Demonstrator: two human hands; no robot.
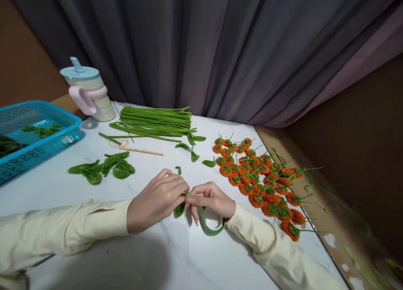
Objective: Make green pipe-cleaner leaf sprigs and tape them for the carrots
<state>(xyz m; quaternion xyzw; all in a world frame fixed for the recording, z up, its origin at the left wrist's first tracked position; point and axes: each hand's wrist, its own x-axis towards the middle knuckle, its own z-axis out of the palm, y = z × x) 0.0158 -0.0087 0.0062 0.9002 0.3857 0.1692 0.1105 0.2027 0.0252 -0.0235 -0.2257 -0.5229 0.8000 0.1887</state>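
My left hand (155, 202) and my right hand (211, 199) meet at the middle of the white table (135, 256), fingers pinched together on a small green pipe-cleaner leaf piece (180, 208). A roll of green floral tape (210, 228) hangs round the fingers of my right hand, its strip leading up to the pinch. Both arms wear cream sleeves. To the right lies a heap of several orange pipe-cleaner pumpkins (261, 185) with green tops and wire stems.
A bundle of straight green pipe cleaners (157, 120) lies at the back. Folded green leaves (103, 167), a wooden stick (141, 151) and a rubber band (119, 142) lie left of centre. A blue basket (64, 137) and a lidded cup (90, 92) stand far left. The table edge runs along the right.
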